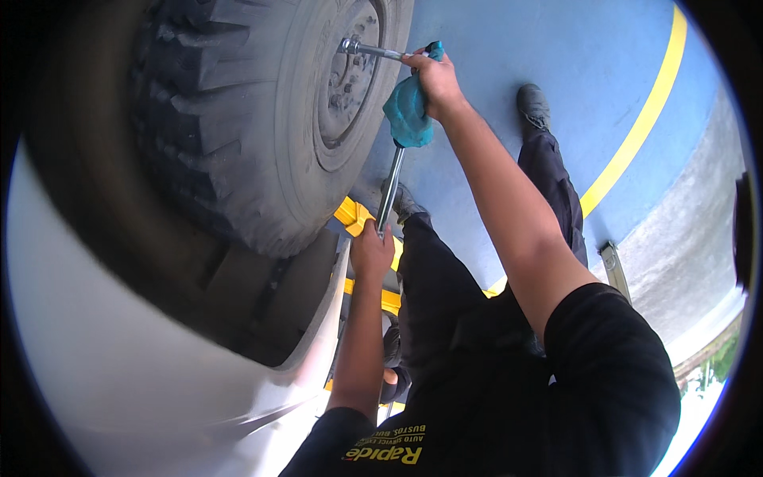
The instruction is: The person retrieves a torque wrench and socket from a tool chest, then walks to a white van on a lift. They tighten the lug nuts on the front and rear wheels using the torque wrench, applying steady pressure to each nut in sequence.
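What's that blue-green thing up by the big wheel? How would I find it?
Start at the big knobbly tyre and go to the grey metal wheel in its middle. A shiny wrench reaches it, and the teal cloth hangs from the right hand gripping that wrench. It is the only soft, crumpled thing there.

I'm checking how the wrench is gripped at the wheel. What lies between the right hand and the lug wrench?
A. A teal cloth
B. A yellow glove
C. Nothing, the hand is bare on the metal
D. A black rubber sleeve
A: the right hand grips the bend of the lug wrench through a teal cloth, while the left hand holds the lower end bare.
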The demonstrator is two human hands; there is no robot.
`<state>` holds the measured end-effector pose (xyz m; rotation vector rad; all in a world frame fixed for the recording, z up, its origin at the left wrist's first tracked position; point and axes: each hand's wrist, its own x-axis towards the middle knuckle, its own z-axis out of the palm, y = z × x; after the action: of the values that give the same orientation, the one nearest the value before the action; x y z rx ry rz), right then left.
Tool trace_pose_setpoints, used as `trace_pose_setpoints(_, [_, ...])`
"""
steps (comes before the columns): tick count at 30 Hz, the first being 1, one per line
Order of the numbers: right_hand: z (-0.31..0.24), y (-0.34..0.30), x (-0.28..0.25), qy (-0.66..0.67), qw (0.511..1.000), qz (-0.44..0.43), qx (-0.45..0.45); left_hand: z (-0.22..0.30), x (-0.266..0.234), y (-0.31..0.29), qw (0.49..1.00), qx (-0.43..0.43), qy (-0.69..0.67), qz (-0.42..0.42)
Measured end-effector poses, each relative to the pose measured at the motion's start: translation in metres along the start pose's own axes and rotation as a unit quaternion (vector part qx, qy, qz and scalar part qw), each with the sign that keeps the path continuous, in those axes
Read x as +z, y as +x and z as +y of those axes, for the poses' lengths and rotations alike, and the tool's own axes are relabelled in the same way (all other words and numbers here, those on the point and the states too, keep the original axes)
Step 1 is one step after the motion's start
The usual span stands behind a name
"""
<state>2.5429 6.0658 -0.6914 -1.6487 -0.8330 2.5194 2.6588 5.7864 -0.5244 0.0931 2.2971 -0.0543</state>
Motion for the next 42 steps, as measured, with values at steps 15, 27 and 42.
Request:
trace_pose_setpoints(15, [-0.013, -0.003, -0.004, -0.015, 0.999, 0.034, -0.004, -0.001, -0.012, 0.0, 0.998, 0.046, 0.016, 0.036])
trace_pose_setpoints(27, [-0.025, -0.004, -0.018, 0.031, 0.999, -0.013, 0.016, 0.045, -0.027, -0.032, 0.998, -0.002, 0.042, -0.037])
trace_pose_setpoints(42, [-0.024, 0.046, -0.051, -0.004, 0.997, 0.034, 0.062, 0.071, -0.006, 0.004, 0.999, 0.026, 0.02, -0.024])
